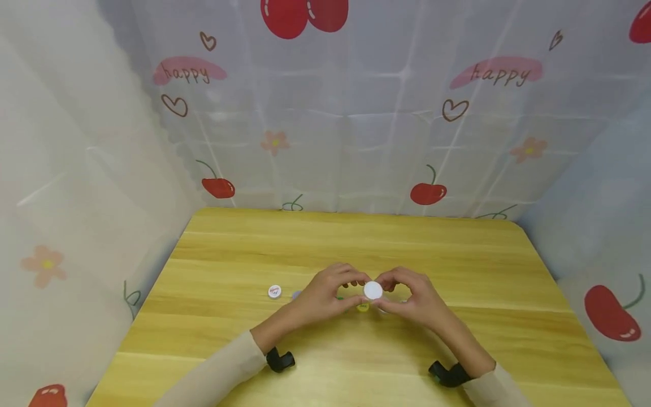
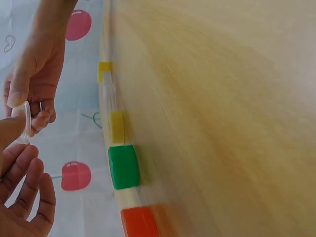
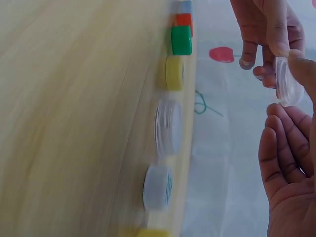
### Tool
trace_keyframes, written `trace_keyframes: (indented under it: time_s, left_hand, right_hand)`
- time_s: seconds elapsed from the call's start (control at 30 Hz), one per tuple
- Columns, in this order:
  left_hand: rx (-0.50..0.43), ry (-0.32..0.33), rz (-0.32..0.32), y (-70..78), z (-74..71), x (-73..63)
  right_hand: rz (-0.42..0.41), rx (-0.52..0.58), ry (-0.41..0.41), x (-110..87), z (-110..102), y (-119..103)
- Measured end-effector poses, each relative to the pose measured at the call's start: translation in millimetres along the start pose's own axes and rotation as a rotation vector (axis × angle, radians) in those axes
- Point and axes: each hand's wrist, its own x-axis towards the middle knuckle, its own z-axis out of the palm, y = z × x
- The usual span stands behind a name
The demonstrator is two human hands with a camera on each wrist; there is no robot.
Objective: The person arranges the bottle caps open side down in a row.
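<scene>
A round, shallow cap [image 1: 373,290], white from above and translucent from the side, is held up over the table between both hands. My left hand [image 1: 325,294] pinches its left edge between thumb and fingers. On the opposite edge, my right hand [image 1: 418,298] pinches it the same way. Seen from the right wrist, the cap [image 3: 288,84] has a ridged rim. Below the hands, a row of caps stands on the table, among them a yellow cap [image 3: 174,73], a green cap [image 2: 124,167], a clear cap [image 3: 169,127] and a white cap with green print [image 3: 157,188].
The wood-grain table [image 1: 325,362] meets a printed curtain [image 1: 335,164] at its back edge, with more curtain on both sides. A white cap with a printed top [image 1: 274,291] lies left of the hands. An orange-red cap [image 2: 139,222] belongs to the row.
</scene>
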Motion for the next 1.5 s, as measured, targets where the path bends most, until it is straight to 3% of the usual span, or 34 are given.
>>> trace_keyframes:
  time_s: [0.17,0.37,0.57,0.73,0.87,1.0,1.27,1.5]
  left_hand:
    - [0.114,-0.114,-0.002,7.2,15.1,17.5]
    - [0.262,-0.208,-0.005,21.7,49.2,56.0]
    - [0.391,-0.276,0.004,33.4,87.5,91.4]
    - [0.445,-0.312,-0.061,39.7,112.8,109.4]
    - [0.522,-0.370,-0.103,45.3,125.7,115.7]
    - [0.609,-0.409,-0.107,49.3,133.2,118.1]
    - [0.638,-0.390,-0.127,43.4,139.6,116.5]
    - [0.634,-0.379,-0.142,42.9,140.3,116.0]
  right_hand:
    - [0.051,-0.136,-0.062,-18.5,-21,2]
    - [0.117,-0.236,-0.111,-42.9,-53,10]
    - [0.246,-0.286,-0.139,-64.1,-81,18]
    - [0.340,-0.285,-0.168,-73.0,-94,24]
    - [0.408,-0.303,-0.243,-73.7,-98,29]
    - [0.434,-0.347,-0.329,-70.9,-99,33]
    - [0.356,-0.416,-0.308,-70.0,-94,41]
    - [0.363,-0.420,-0.328,-66.5,-95,42]
